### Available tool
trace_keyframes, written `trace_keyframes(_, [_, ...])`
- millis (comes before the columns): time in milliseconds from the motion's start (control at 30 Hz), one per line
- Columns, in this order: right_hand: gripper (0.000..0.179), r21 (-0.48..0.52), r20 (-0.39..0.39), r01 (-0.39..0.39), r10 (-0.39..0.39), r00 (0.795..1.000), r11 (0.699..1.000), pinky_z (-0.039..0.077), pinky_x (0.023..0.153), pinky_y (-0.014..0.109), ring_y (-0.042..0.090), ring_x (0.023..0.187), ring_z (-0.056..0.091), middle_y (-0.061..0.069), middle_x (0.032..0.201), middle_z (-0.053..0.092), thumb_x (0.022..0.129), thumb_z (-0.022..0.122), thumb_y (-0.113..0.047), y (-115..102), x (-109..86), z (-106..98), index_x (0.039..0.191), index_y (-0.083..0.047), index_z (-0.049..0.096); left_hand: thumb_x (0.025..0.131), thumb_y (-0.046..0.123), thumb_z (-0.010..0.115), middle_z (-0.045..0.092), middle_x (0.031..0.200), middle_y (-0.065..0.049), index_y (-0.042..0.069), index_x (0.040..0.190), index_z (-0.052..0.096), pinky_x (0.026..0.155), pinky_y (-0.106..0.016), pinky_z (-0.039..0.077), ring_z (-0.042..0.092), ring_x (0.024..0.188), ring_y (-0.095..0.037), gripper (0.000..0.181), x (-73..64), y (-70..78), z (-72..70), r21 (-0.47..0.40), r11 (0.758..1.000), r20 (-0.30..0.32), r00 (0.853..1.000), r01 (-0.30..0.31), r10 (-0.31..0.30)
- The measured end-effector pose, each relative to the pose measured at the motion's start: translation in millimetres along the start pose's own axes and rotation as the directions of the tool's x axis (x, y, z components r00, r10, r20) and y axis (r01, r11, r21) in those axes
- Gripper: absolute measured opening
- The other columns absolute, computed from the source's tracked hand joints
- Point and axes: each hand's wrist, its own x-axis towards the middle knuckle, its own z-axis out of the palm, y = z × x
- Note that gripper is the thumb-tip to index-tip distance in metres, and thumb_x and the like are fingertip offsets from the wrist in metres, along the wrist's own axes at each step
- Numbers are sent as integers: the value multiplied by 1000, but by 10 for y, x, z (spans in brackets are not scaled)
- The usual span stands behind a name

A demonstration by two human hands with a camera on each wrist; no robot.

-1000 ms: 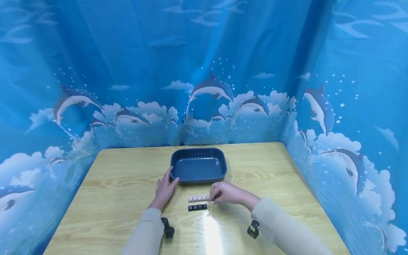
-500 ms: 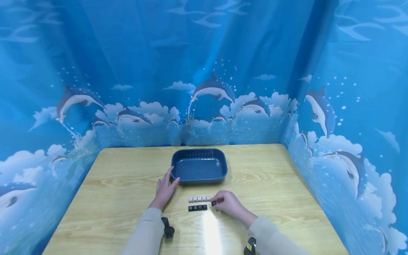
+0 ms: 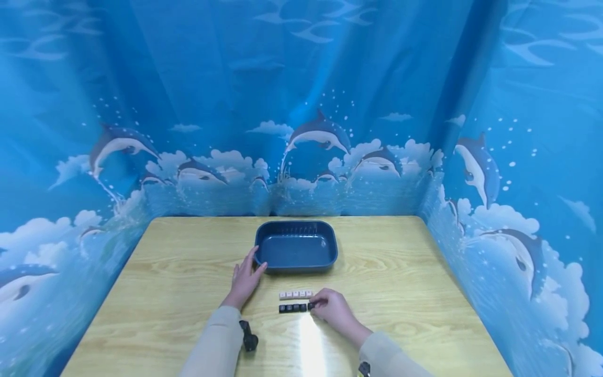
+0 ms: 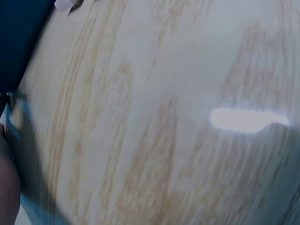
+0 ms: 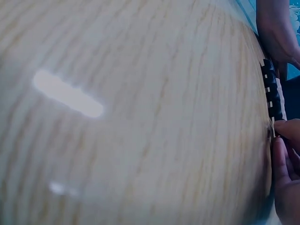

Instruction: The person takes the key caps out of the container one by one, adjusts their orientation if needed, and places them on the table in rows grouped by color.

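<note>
My right hand [image 3: 335, 311] pinches a black keycap [image 3: 311, 306] between thumb and fingertips, at the right end of a row of black keycaps [image 3: 292, 308]. In the right wrist view the fingertips of this hand [image 5: 287, 154] are right at the end of that row [image 5: 272, 91]. Just behind lies a parallel row of white keycaps [image 3: 296, 295]. My left hand [image 3: 244, 281] rests with extended fingers against the front left corner of a dark blue rectangular tray [image 3: 296, 269]. Only an edge of that hand [image 4: 8, 185] shows in the left wrist view.
The wood-grain table [image 3: 188, 293] carries a bright light reflection [image 3: 312, 345] in front of the rows. A blue curtain [image 3: 226, 104] with dolphins stands around its back and sides. A black wrist camera [image 3: 249, 337] sits beside the left sleeve [image 3: 214, 340].
My right hand has drawn back from the right end of the white row and brought the black keycap toward me, to the end of the black row. My left hand stays at the tray.
</note>
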Motion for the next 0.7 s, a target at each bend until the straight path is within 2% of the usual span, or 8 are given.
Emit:
trace_keyframes(400, [22, -34, -28, -18, 17, 999, 999, 53, 61, 23, 11, 71, 57, -4, 81, 58, 72, 79, 0, 21, 19, 46, 91, -9, 74, 100, 37, 53, 30, 155, -19, 20, 156, 21, 115, -53, -11, 23, 144, -36, 67, 9, -10, 10, -2, 1000, -8, 1000, -9, 9])
trace_keyframes(700, [23, -27, -39, -3, 2, 999, 1000, 52, 59, 22, 9, 68, 56, -4, 79, 57, 71, 79, 2, 24, 17, 67, 91, -7, 74, 100, 40, 52, 24, 158, -16, 23, 156, 19, 115, -51, -13, 18, 145, -34, 67, 13, -3, 14, -1, 1000, 5, 1000, 26, -26])
